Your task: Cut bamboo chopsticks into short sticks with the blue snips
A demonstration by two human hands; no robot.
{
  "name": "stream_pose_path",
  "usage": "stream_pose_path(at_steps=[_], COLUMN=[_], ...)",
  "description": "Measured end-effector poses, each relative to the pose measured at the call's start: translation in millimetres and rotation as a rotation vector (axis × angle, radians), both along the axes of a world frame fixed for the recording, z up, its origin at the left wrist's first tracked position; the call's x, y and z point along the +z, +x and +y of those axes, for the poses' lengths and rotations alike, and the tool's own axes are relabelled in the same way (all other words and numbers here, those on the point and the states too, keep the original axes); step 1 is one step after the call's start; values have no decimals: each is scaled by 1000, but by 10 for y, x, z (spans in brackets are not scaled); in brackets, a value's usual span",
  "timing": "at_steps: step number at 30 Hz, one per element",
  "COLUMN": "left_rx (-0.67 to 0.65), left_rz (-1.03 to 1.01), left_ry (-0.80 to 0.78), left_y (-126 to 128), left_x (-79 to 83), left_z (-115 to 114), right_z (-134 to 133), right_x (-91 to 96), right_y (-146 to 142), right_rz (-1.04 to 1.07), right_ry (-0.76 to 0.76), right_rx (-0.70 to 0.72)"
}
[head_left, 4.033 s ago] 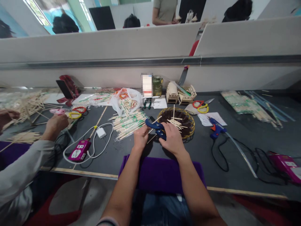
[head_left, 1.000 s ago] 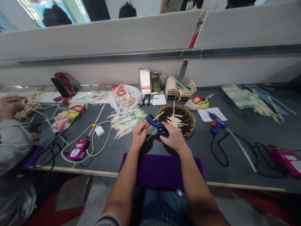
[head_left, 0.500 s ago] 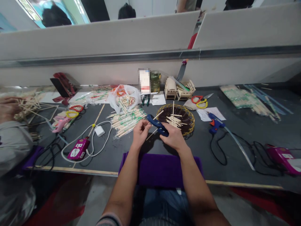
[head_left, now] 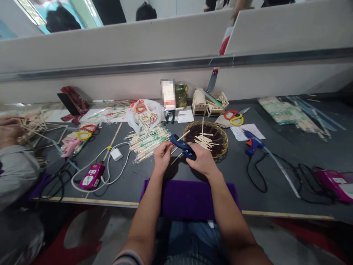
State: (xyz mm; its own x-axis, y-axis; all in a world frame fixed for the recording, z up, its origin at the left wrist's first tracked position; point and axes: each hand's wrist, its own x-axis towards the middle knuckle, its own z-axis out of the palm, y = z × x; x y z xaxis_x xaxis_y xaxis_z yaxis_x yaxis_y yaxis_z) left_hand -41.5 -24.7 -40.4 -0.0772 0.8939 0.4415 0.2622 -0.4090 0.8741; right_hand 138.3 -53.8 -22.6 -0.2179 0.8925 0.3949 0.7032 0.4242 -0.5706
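Observation:
My right hand (head_left: 203, 159) is wrapped round a dark blue hand cutter (head_left: 179, 142), its head pointing to the left. My left hand (head_left: 162, 152) has its fingertips pinched together on a thin wooden stick (head_left: 184, 135), which runs up to the right past the cutter head. Another thin length (head_left: 177, 158) shows below the tool; whether it belongs to the cutter or is a stick I cannot tell. Just beyond my right hand sits a dark brown woven basket (head_left: 226, 141) with a yellow rim, with short cut sticks (head_left: 206, 141) inside. Packaged sticks (head_left: 149, 141) lie beyond my left hand.
Further back are a plastic bag (head_left: 132, 116), a phone on a stand (head_left: 167, 95), a green jar (head_left: 181, 95) and small wooden models (head_left: 200, 103). A blue glue gun (head_left: 253, 143) and scissors (head_left: 235, 117) lie right. A co-worker's hand (head_left: 11, 130) is far left.
Both hands and the cutter have shifted very slightly to the left in view. The grip of each hand looks the same.

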Motion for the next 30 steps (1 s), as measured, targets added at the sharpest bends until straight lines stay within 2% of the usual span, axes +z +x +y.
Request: stream_pose_path(at_steps=[5, 16, 23, 30], left_rx=[7, -47, 5, -45], left_rz=[53, -34, -36, -150], left_ry=[17, -45, -64, -164], left_y=[-17, 39, 58, 15], left_x=[10, 18, -31, -16], left_z=[-2, -15, 26, 38], right_z=[2, -2, 28, 31], right_x=[7, -3, -40, -32], right_y=[0, 3, 4, 55], right_rz=[5, 6, -1, 306], right_ry=[9, -9, -5, 124], right_rx=[-3, -23, -60, -254])
